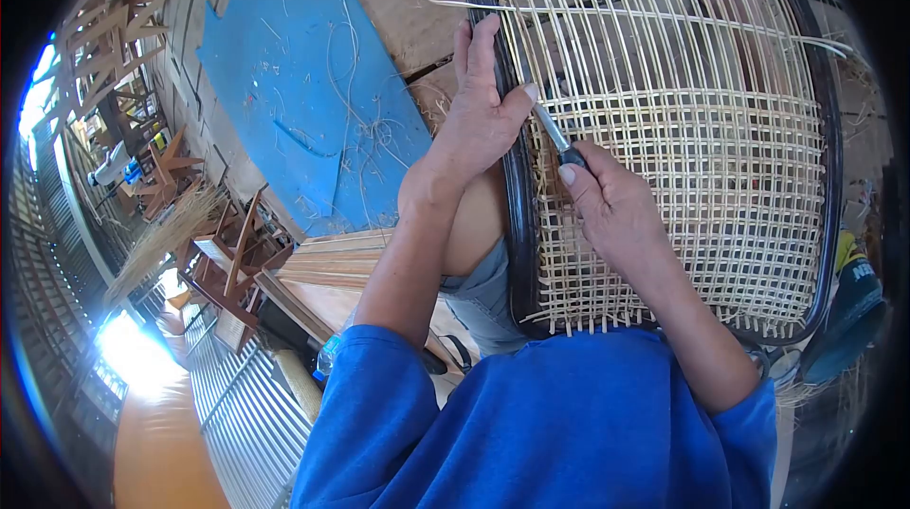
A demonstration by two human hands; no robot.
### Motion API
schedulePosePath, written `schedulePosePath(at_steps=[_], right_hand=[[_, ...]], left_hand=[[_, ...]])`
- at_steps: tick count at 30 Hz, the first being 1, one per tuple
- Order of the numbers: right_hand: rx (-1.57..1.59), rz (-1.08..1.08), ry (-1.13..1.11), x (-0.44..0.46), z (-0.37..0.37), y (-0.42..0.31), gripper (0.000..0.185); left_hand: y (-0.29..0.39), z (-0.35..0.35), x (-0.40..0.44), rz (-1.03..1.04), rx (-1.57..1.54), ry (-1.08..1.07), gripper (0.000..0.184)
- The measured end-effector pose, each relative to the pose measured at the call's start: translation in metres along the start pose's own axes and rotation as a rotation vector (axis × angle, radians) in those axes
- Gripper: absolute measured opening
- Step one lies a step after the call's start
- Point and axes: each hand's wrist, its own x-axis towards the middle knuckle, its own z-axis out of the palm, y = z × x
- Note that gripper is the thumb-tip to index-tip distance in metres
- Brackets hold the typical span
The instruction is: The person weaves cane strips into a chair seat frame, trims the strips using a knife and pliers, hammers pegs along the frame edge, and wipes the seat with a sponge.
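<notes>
A panel of woven rattan strands (682, 196) inside a dark, glossy frame (517, 225) lies in front of me. My right hand (616, 206) is wrapped around the dark handle of a screwdriver-like tool (552, 130). Its metal shaft points up and left to the inner edge of the frame; the tip is hard to make out. Beside it, my left hand (483, 106) rests against the frame's left side, fingers stretched out along the outside and thumb by the shaft. One loose rattan strand (616, 13) runs crosswise over the lengthwise strands near the top.
A blue sheet (284, 82) with rattan scraps lies on the plank floor at left. Wooden frame parts (227, 263) and a bundle of thin strands (166, 234) are farther left. A plastic bottle (327, 357) stands near my left elbow.
</notes>
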Motion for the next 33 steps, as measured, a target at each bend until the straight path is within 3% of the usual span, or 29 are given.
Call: schedulePosePath(at_steps=[3, 12, 18, 22, 33], right_hand=[[-0.017, -0.042, 0.018, 0.000, 0.002, 0.005, 0.030], [0.211, 0.220, -0.099, -0.011, -0.010, -0.001, 0.026], [0.203, 0.192, -0.090, -0.008, -0.003, 0.002, 0.026], [0.061, 0.062, -0.046, -0.006, 0.000, 0.009, 0.027], [-0.056, 0.086, -0.026, -0.019, -0.003, 0.003, 0.030]], left_hand=[[0.002, 0.000, 0.000, -0.029, 0.023, -0.007, 0.073], [0.005, -0.005, 0.000, -0.024, 0.045, -0.051, 0.074], [0.000, -0.005, 0.001, -0.006, 0.039, -0.052, 0.075], [0.003, -0.005, 0.000, -0.011, 0.027, -0.056, 0.076], [0.001, -0.006, 0.001, -0.001, 0.049, -0.064, 0.075]])
